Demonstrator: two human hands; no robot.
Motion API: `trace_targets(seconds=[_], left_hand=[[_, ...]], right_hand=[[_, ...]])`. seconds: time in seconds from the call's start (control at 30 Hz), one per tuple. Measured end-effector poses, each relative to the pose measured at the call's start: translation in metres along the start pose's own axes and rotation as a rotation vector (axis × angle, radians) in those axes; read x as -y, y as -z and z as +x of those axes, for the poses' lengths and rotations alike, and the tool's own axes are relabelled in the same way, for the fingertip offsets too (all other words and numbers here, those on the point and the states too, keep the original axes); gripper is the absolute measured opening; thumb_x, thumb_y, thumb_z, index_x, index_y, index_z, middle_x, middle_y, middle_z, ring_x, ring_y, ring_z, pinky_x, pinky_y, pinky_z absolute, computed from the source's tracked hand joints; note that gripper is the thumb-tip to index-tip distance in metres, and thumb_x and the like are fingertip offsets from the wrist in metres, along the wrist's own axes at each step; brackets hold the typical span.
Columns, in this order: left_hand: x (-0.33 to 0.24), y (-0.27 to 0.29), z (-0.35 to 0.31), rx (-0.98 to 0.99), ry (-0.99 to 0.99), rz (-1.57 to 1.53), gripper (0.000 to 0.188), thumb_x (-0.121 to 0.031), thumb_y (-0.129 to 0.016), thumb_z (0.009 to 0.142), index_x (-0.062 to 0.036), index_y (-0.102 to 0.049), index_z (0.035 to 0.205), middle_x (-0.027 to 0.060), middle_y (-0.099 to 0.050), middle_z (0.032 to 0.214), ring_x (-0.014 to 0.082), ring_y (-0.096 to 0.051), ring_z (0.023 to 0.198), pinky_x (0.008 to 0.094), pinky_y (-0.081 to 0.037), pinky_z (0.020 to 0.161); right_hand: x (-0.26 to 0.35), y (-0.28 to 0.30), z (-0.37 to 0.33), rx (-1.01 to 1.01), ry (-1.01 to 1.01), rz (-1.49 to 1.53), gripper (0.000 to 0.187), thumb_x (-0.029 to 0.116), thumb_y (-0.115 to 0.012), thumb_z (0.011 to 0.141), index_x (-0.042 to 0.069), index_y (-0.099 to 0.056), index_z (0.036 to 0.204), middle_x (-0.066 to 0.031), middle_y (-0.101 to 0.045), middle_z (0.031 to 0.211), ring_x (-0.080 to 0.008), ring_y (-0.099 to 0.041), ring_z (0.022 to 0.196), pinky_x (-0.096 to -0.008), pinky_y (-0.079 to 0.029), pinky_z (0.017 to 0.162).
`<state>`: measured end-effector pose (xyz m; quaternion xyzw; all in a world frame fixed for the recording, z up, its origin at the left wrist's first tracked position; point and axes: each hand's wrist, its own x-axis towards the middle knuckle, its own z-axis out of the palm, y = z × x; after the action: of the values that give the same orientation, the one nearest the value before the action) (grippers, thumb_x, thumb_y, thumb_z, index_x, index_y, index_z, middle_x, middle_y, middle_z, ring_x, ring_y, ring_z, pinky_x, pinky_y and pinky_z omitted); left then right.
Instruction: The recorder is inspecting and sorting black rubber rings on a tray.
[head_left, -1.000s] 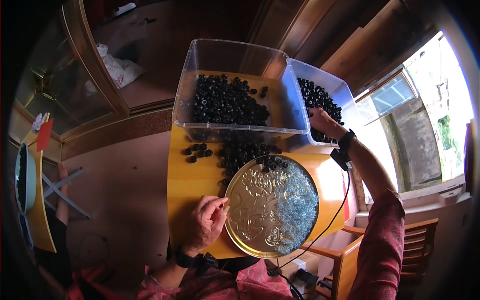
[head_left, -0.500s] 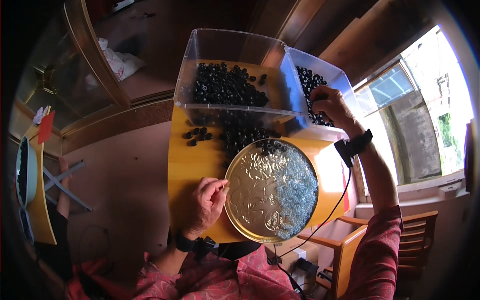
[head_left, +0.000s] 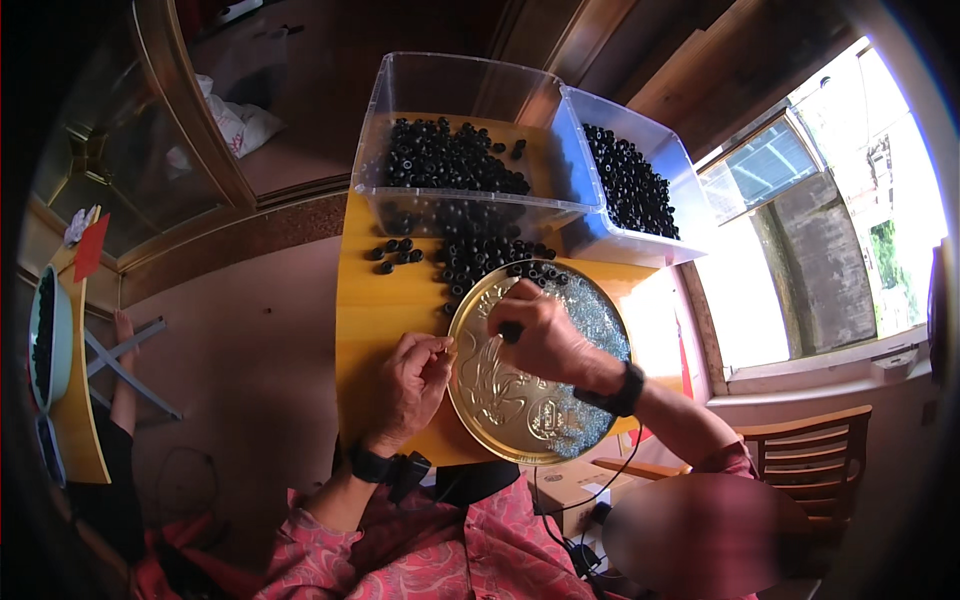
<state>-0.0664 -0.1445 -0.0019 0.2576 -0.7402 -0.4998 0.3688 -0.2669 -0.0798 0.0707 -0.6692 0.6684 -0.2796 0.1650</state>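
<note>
My right hand [head_left: 545, 338] is over the round gold tray [head_left: 490, 430], fingers closed on a small round black cap [head_left: 511, 331]. Beside the tray's left rim, my left hand [head_left: 412, 385] is closed with thumb and forefinger pinched together; whatever they hold is too small to make out. Tiny clear bluish pieces [head_left: 590, 415] cover the right side of the tray. A few black caps [head_left: 535, 270] lie at its far rim, and more caps [head_left: 470, 255] are heaped on the yellow table just beyond.
Behind the tray stand a large clear plastic bin [head_left: 460, 200] and a narrower bin [head_left: 630, 245], both holding black caps. A wooden chair [head_left: 810, 455] is at right, with a cable [head_left: 620, 468] hanging nearby. Another person's bare leg [head_left: 122, 370] shows at far left.
My right hand has come out of the narrower bin, toward me and left, over the tray with a black cap. My left hand has stayed by the tray's rim, still pinched.
</note>
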Motion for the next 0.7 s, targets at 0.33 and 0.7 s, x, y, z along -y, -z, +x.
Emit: trace_targets(seconds=[0.33,0.7], left_hand=[[0.007,0.001,0.002,-0.032,-0.069,0.084,0.014,-0.003,-0.062,0.087,0.0020,-0.064,0.100,0.0150,-0.062,0.093,0.0313,-0.065,0.084,0.0358,-0.053,0.073],[0.018,-0.002,-0.002,-0.049,-0.117,0.074,0.016,0.003,-0.062,0.084,0.0025,-0.063,0.100,0.0148,-0.062,0.094,0.0301,-0.065,0.082,0.0344,-0.053,0.072]], right_hand=[[0.014,-0.054,-0.010,-0.023,-0.102,-0.342,0.017,0.017,-0.066,0.077,0.010,-0.065,0.092,-0.0146,-0.051,0.100,-0.0349,-0.057,0.091,-0.0432,-0.054,0.067],[0.022,-0.046,-0.013,0.005,-0.054,-0.376,0.034,0.024,-0.068,0.078,0.011,-0.064,0.109,-0.0139,-0.052,0.114,-0.0341,-0.053,0.100,-0.0445,-0.053,0.074]])
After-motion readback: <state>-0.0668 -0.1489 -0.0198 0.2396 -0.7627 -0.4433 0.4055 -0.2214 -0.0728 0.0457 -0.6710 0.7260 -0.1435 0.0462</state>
